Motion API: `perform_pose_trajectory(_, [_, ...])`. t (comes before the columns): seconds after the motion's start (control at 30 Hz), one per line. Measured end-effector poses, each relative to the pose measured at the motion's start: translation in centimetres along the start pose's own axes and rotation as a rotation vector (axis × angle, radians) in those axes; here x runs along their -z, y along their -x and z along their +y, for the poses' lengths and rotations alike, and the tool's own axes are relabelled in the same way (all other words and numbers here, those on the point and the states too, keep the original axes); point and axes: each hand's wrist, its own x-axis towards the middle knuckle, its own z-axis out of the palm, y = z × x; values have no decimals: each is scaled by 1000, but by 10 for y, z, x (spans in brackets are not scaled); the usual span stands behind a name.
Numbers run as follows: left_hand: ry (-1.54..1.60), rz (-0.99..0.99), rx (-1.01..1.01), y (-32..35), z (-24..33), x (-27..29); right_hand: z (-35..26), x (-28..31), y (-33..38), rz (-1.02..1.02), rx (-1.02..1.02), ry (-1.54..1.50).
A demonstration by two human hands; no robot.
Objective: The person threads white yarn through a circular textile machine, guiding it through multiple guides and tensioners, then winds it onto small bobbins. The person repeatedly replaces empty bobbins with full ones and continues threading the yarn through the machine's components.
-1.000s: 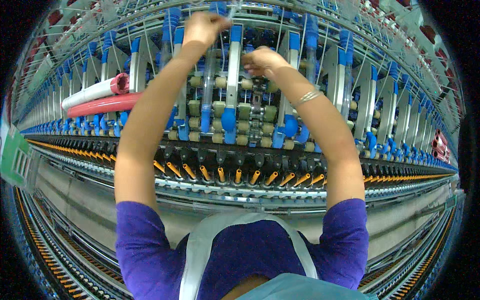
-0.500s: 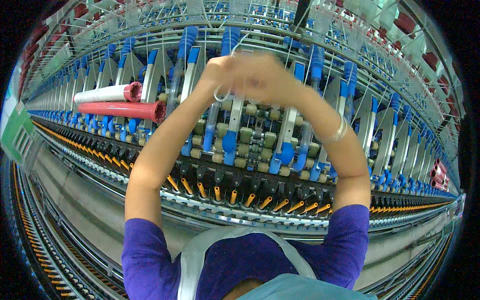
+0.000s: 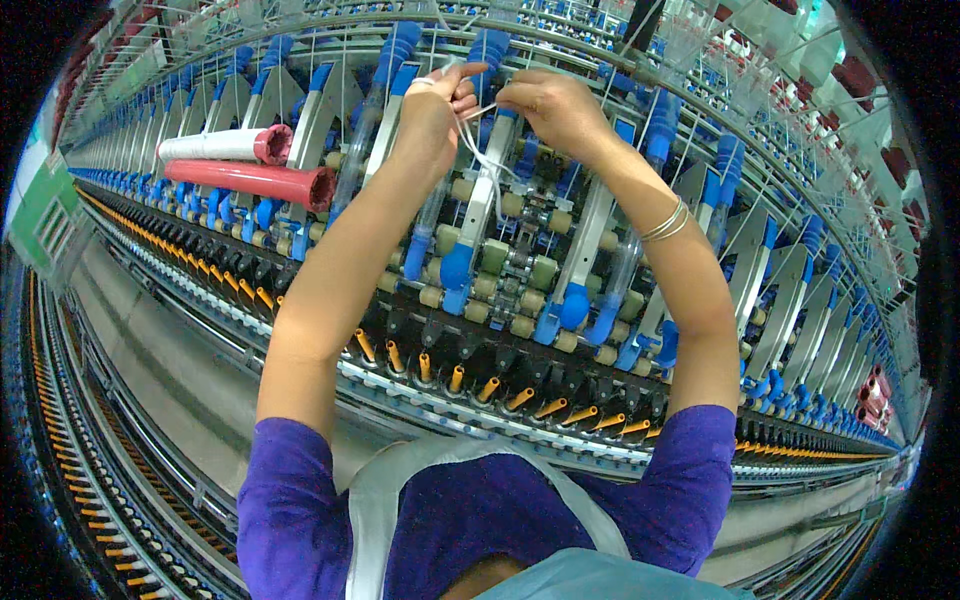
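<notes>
Both arms reach up in front of a long spinning frame. My left hand (image 3: 430, 118) is closed round a white roving strand (image 3: 473, 146), its index finger pointing right; some of the strand loops over the hand. To its right, my right hand (image 3: 556, 110) is bent at the wrist, its fingertips pinched on the same strand. A short stretch of it runs between the hands, and loose tails hang below my left hand in front of a grey metal arm (image 3: 478, 205). Blue-topped clear tubes and drafting rollers (image 3: 493, 258) sit behind and below.
A white-wound bobbin (image 3: 215, 146) and a red bobbin (image 3: 245, 180) lie across the machine at the left. A row of orange spindle tips (image 3: 457, 378) runs along below. More red bobbins (image 3: 874, 400) rest at the far right. Rails and strands (image 3: 560, 30) cross overhead.
My hands have moved apart from a blurred, overlapping position, and the strand now shows between them. The machine sits slightly tilted in view compared with before.
</notes>
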Motion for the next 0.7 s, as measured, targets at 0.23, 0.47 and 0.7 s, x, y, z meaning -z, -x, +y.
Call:
perform_pose_trajectory(0.23, [-1964, -251, -252, 18, 12, -22, 1, 8, 13, -216, -35, 42])
perform_pose_trajectory(0.47, [-2275, -817, 14, 25, 44, -24, 8, 10, 16, -534, 114, 428])
perform_pose_trajectory(0.7, [-1614, -723, -131, 2, 49, 17, 10, -32, 30, -735, 217, 325])
